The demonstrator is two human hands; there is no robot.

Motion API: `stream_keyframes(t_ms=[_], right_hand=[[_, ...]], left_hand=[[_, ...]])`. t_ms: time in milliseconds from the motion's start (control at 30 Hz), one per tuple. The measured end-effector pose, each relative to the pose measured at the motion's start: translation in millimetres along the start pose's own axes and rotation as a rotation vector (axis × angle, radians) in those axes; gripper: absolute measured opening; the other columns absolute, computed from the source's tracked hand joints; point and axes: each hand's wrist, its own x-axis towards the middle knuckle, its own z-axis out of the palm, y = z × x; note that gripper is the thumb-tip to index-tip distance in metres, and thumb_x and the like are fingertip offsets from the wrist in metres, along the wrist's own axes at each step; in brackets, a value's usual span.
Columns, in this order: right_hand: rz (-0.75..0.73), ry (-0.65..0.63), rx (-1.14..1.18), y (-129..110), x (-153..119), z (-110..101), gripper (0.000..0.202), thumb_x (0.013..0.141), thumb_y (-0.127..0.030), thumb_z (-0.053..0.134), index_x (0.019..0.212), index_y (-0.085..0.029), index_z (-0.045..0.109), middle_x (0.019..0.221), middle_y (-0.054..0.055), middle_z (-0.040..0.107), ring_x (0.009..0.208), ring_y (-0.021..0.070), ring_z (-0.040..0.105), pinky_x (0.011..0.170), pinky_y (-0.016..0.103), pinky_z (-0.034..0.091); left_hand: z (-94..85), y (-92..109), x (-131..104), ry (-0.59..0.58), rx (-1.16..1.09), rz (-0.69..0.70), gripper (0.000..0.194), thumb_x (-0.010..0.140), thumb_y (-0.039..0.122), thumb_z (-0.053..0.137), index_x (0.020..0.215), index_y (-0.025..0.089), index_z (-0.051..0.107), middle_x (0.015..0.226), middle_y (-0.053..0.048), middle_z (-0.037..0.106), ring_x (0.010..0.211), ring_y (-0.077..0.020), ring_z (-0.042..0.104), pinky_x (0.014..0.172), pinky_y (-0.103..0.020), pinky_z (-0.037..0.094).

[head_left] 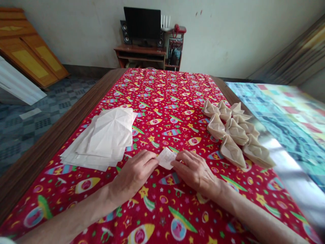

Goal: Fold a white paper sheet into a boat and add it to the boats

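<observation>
Between my two hands is a small white folded paper square (166, 158), turned so that one corner points away from me. My left hand (139, 171) pinches its left corner, fingers closed. At the opposite corner my right hand (194, 169) grips the paper with thumb and fingers. Left of my hands lies a loose stack of white paper sheets (109, 132), the top one marked with creases that fan out from a point. On the right stand several folded paper boats (232, 150), cream-coloured and set close together.
A red patterned cloth (162, 112) covers the brown wooden surface (83, 98). Beyond it stands a desk (139, 51) with a monitor (143, 25) and speakers. A wooden cabinet (33, 51) is at the far left, and a blue patterned bedspread (284, 112) lies to the right.
</observation>
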Motion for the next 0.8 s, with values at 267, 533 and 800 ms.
stream_keyframes(t_ms=[267,533,800], right_hand=[[0.372,-0.081,0.186,1.7,3.2,5.2,0.028,0.095,-0.029,0.041,0.079,-0.018,0.061,0.071,0.001,0.054,0.060,0.0103,0.050,0.054,0.022,0.034],[0.442,-0.110,0.053,1.3,9.0,8.1,0.027,0.094,-0.035,0.043,0.080,-0.019,0.060,0.072,0.001,0.060,0.060,0.0122,0.056,0.053,0.024,0.032],[0.440,-0.140,-0.018,5.6,14.6,7.5,0.029,0.092,-0.038,0.047,0.074,-0.019,0.059,0.067,0.001,0.061,0.055,0.0119,0.054,0.051,0.025,0.028]], left_hand=[[12.6,-8.4,2.5,0.050,-0.162,-0.163,0.013,0.091,0.018,0.050,0.081,0.016,0.058,0.076,0.000,0.054,0.073,-0.0120,0.054,0.068,-0.024,0.046],[8.3,-11.7,5.9,-0.011,-0.204,-0.270,0.013,0.084,0.015,0.059,0.072,0.016,0.055,0.075,0.001,0.055,0.070,-0.0116,0.054,0.064,-0.023,0.043],[1.2,-13.5,11.8,-0.076,-0.278,-0.296,0.014,0.080,0.016,0.066,0.070,0.015,0.057,0.074,0.002,0.051,0.067,-0.0096,0.053,0.063,-0.022,0.040]])
